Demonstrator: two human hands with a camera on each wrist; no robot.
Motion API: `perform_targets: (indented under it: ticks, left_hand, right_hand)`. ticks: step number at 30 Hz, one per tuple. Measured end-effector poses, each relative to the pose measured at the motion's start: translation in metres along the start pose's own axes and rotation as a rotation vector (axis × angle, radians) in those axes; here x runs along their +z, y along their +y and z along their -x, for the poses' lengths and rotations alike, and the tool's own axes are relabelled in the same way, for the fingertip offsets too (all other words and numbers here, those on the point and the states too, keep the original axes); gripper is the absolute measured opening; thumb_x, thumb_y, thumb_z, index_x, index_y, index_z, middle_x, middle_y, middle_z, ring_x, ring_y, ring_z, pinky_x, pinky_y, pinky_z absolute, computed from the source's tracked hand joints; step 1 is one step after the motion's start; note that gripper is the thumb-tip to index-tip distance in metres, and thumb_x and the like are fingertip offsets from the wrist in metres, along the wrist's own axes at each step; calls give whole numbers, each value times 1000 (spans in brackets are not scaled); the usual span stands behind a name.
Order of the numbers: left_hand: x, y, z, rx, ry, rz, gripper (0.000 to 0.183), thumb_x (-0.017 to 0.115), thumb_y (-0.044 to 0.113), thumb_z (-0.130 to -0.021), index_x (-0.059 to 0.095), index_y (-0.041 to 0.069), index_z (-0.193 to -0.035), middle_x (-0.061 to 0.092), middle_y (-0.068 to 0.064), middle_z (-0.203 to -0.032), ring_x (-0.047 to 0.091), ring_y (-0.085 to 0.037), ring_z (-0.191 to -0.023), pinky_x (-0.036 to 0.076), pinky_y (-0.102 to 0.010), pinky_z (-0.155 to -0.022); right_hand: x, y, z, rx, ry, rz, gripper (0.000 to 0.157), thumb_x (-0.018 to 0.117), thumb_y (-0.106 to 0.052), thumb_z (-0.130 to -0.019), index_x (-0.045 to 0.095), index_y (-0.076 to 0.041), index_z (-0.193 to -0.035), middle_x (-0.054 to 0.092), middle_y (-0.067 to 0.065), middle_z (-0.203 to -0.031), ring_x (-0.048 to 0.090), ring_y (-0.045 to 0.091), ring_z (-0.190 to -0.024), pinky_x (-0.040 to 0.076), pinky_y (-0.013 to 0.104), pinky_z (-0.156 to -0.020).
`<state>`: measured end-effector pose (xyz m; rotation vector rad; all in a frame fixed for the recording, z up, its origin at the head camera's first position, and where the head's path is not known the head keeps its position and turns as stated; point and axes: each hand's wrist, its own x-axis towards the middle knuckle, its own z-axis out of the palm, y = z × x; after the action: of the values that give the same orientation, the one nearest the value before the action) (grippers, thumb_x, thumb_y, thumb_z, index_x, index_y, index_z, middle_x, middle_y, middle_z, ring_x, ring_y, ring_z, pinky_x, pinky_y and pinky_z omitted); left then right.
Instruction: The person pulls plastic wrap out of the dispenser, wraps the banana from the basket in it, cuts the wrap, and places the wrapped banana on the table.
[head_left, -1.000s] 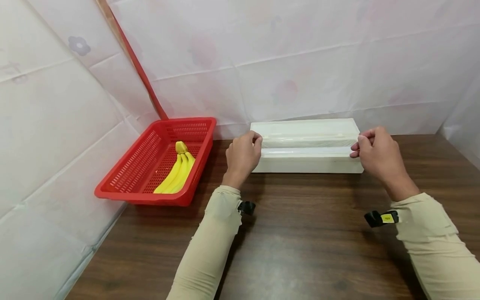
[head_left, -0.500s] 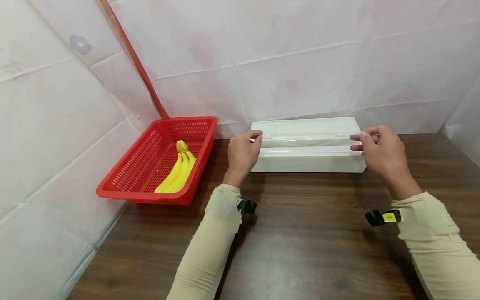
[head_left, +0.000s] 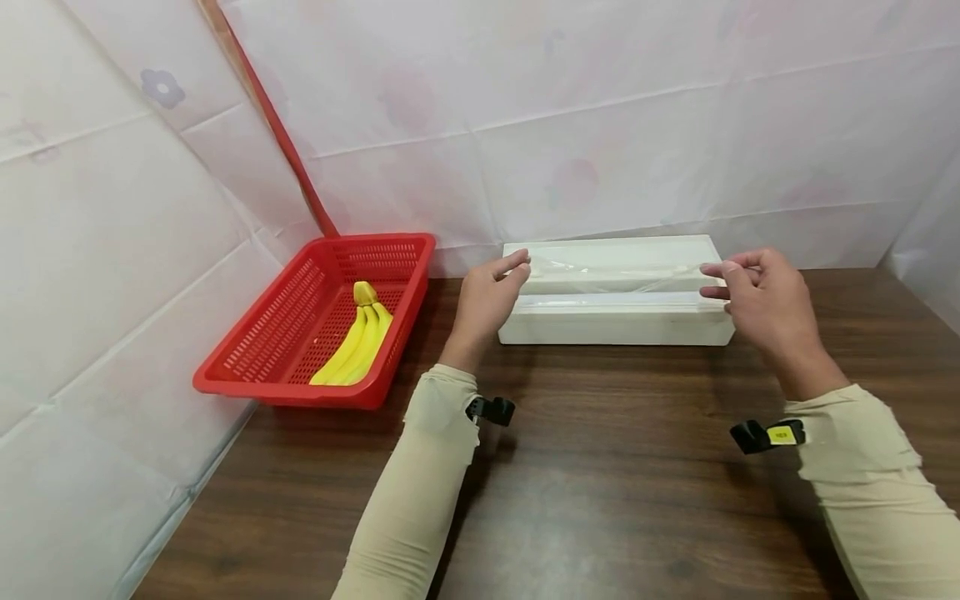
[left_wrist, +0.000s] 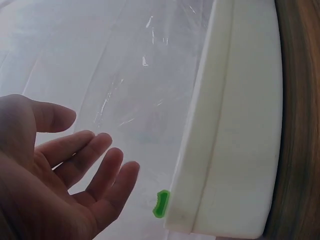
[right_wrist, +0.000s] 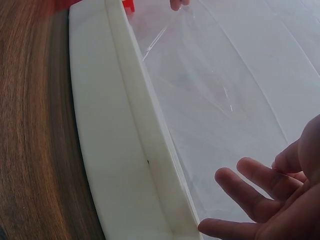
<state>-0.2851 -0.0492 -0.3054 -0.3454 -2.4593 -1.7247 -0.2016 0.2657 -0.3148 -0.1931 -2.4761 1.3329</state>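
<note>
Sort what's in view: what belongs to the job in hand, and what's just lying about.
In the job, by the look of it:
left hand
right hand
clear film between them
white box
green piece at the box's edge

Apparently lying about, untouched:
red basket
yellow bananas inside it

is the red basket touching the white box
Apart: the head view shows a strip of table between the red basket and the white box.

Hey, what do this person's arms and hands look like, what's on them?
The left hand and right hand are bare. Pale beige sleeves end in wrinkled cuffs. A small black device juts from each cuff; the right one bears a yellow label.
</note>
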Motion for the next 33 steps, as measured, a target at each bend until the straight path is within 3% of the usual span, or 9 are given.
perform_targets:
  ticks: [4, 11, 17, 26, 33]
  left_hand:
    - [-1, 0, 0, -32, -27, 88, 35, 60, 28, -101, 66, 20, -135, 68, 11, -123, 64, -19, -111, 53, -35, -90]
    - [-1, -1, -3, -42, -83, 203, 39, 59, 26, -101, 62, 18, -139, 64, 6, -131, 61, -22, -117, 54, -33, -89]
    - [-2, 1, -3, -61, -98, 237, 41, 59, 26, -101, 60, 20, -141, 63, 9, -132, 59, -28, -122, 54, -34, -90]
    - [-3, 2, -4, -41, -97, 263, 42, 58, 24, -102, 57, 17, -144, 63, 8, -133, 58, -31, -122, 55, -34, -89]
    - [-3, 3, -4, -35, -77, 274, 41, 58, 25, -101, 59, 19, -142, 64, 10, -132, 61, -24, -117, 55, -35, -88]
  right_hand:
    - [0, 0, -1, -5, 2, -14, 38, 33, -41, -108, 45, -9, -125, 61, 12, -137, 69, 9, -102, 51, 19, -76]
    - [0, 0, -3, 2, 11, -46, 34, 35, -39, -108, 46, -11, -123, 60, 13, -138, 70, 15, -106, 53, 28, -90]
    - [1, 3, -4, -15, 21, -150, 23, 37, -33, -108, 47, -14, -117, 57, 19, -139, 69, 9, -101, 54, 18, -78]
    - [2, 1, -2, -38, 62, -184, 22, 37, -31, -108, 47, -14, -119, 57, 19, -140, 69, 6, -100, 55, 17, -75]
    - [0, -1, 0, -65, 87, -195, 20, 39, -28, -108, 47, -14, -119, 58, 18, -139, 69, 4, -99, 55, 17, -74]
